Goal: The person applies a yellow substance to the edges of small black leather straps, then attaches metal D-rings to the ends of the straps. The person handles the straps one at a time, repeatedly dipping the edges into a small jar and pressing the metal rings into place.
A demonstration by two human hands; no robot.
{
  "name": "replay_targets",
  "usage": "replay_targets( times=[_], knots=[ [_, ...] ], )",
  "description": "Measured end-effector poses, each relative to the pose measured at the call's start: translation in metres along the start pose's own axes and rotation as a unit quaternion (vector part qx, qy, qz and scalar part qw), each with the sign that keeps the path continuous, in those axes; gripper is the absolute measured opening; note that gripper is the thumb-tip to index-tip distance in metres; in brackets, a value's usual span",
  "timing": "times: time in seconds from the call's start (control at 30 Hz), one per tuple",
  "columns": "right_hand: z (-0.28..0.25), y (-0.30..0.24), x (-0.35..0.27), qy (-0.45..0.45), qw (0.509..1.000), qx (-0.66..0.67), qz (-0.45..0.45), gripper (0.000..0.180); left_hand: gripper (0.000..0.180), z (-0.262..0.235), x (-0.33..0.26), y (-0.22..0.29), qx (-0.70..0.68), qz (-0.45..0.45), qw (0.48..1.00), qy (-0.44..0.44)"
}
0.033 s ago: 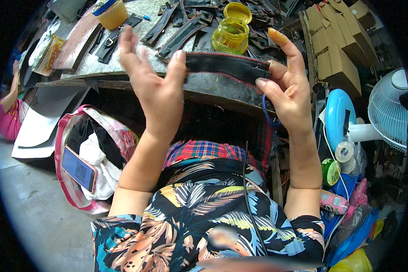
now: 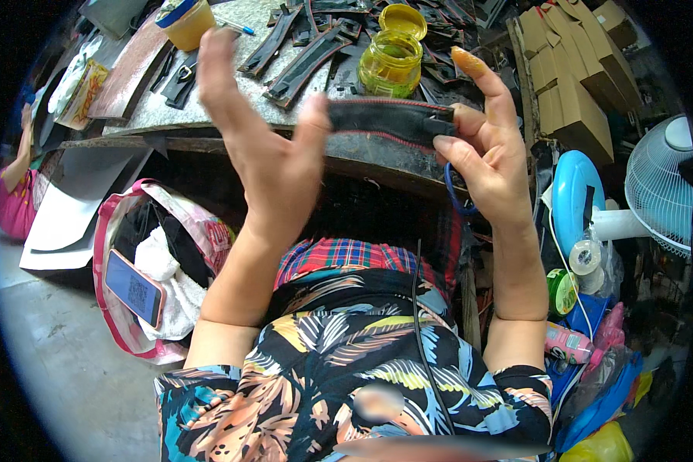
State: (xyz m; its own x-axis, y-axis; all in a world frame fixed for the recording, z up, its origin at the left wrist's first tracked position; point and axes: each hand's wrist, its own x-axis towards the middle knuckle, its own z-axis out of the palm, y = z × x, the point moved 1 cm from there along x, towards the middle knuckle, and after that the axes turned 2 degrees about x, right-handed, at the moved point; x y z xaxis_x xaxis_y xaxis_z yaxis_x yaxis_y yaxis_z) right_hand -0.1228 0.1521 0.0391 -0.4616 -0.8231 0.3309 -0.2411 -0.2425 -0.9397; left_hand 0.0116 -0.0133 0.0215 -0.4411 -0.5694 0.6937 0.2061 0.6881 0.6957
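Note:
A black strap point(image 2: 389, 122) with red stitching along its edges is stretched level in front of me, over the near edge of the worktable. My right hand point(image 2: 481, 150) pinches its right end between thumb and fingers. The raised index finger of that hand has an orange-yellow tip. Below this hand shows a blue loop point(image 2: 456, 191); what it belongs to is hidden. My left hand point(image 2: 273, 146) is blurred, its fingers stretched upward and its thumb at the strap's left end, which it covers. An open jar point(image 2: 390, 68) of yellow stuff stands just behind the strap.
Several black straps point(image 2: 312, 63) and a yellow tub point(image 2: 189, 29) lie about the worktable point(image 2: 142, 108). Cardboard pieces point(image 2: 570, 92) and a fan point(image 2: 661, 181) are on the right. Left of me sits a bag point(image 2: 104, 269) with a phone point(image 2: 135, 289) on it.
My left hand has shifted slightly up and to the right, its thumb covering a little more of the strap's left end. My right hand has barely moved.

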Motion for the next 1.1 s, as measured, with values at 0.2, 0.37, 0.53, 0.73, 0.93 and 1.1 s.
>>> replay_targets(
  times=[0.2,0.37,0.53,0.73,0.93,1.1],
  knots=[
    [-0.001,-0.003,0.006,-0.029,0.999,0.019,-0.019,0.072,0.029,0.017,-0.009,0.004,-0.213,-0.199,0.928,-0.233],
    [-0.003,0.008,-0.003,0.035,0.989,-0.12,-0.077,0.048,0.024,0.016,-0.01,-0.011,-0.336,-0.322,0.858,-0.219],
    [-0.003,0.013,-0.012,-0.013,0.973,-0.212,-0.086,0.033,0.025,0.018,-0.012,-0.013,-0.368,-0.327,0.847,-0.199],
    [0.001,0.016,-0.013,-0.037,0.962,-0.259,-0.08,0.04,0.027,0.021,-0.013,-0.011,-0.382,-0.305,0.847,-0.208],
    [-0.009,0.015,-0.009,-0.061,0.959,-0.259,-0.095,0.037,0.021,0.018,-0.013,-0.009,-0.379,-0.349,0.83,-0.213],
    [-0.007,0.021,-0.013,-0.051,0.998,-0.037,0.01,0.043,0.018,0.018,-0.01,-0.011,-0.342,-0.337,0.852,-0.209]
  ],
)
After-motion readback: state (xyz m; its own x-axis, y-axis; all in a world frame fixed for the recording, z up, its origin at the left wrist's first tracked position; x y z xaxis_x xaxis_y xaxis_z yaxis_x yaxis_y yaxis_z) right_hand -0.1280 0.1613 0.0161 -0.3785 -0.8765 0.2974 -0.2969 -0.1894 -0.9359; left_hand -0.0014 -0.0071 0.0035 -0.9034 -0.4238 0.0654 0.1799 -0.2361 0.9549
